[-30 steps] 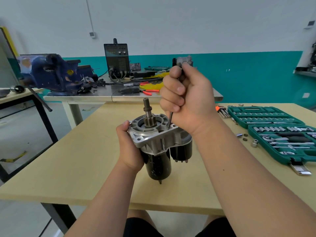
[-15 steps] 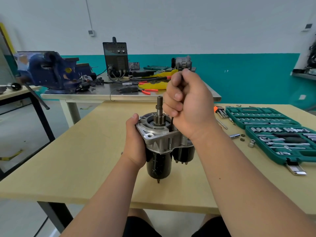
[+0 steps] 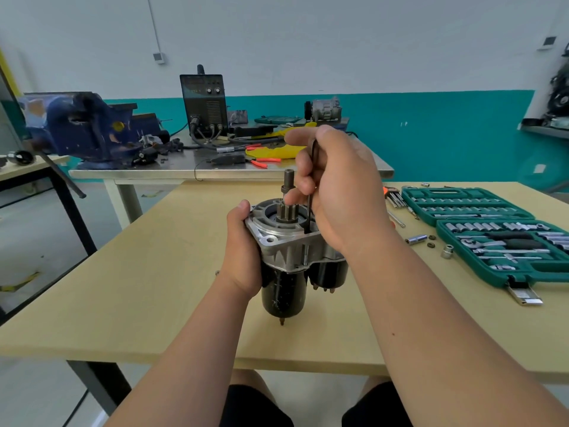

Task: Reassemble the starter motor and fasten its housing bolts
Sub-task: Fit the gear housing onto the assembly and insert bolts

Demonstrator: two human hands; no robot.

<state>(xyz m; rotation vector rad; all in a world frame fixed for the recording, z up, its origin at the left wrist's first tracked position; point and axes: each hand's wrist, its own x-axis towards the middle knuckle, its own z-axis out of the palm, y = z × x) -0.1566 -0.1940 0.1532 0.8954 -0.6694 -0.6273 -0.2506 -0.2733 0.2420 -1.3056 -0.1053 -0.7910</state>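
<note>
An open green plastic socket case [image 3: 489,271] lies at the right of the pale wooden table [image 3: 123,288], its moulded trays holding rows of chrome sockets [image 3: 480,226] and a black-handled driver [image 3: 517,236]. A loose chrome socket [image 3: 415,240] lies just beside it. The starter motor [image 3: 289,251] stands upright near the table's middle: two glossy black cylinders below, a rough cast-aluminium nose housing above, and a dark toothed pinion shaft [image 3: 289,180] pointing up. The left hand [image 3: 243,254] wraps its fingers around the housing's side. The right hand [image 3: 341,192] pinches a thin black L-shaped hex key [image 3: 309,211], whose tip meets the housing's top, possibly in a bolt head.
</note>
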